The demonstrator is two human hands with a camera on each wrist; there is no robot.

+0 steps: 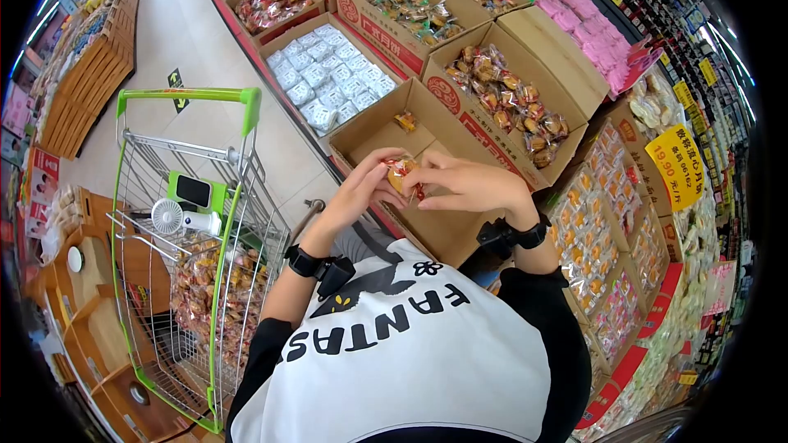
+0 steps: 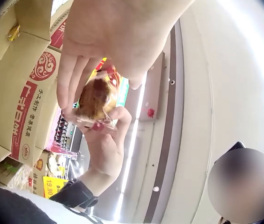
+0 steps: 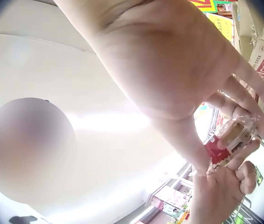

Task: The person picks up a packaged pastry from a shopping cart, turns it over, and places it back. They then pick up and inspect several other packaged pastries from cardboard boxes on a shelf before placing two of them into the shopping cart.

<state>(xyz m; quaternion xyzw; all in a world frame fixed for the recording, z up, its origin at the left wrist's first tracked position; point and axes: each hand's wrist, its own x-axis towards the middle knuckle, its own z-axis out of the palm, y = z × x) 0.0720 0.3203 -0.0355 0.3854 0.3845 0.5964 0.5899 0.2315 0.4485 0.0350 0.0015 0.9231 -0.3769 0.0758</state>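
Both hands hold one wrapped mooncake [image 1: 400,172] over a mostly bare cardboard box [image 1: 369,135]. The left hand [image 1: 359,190] grips its left side with bent fingers. From the other side, the right hand [image 1: 468,184] pinches the wrapper. In the left wrist view, the brown mooncake [image 2: 93,99] shows through clear film with red print, between the two hands. Its wrapper [image 3: 237,133] appears crinkled in the right wrist view, partly hidden by fingers. Another small wrapped mooncake [image 1: 405,121] lies in the box, beyond the hands.
At the left stands a shopping cart [image 1: 250,115] with many wrapped pastries [image 1: 217,295], a white handheld fan [image 1: 168,216] and a phone [image 1: 194,191]. Behind are boxes of white packets [image 1: 328,74] and wrapped mooncakes [image 1: 509,98]. A yellow price sign [image 1: 678,166] hangs at the right.
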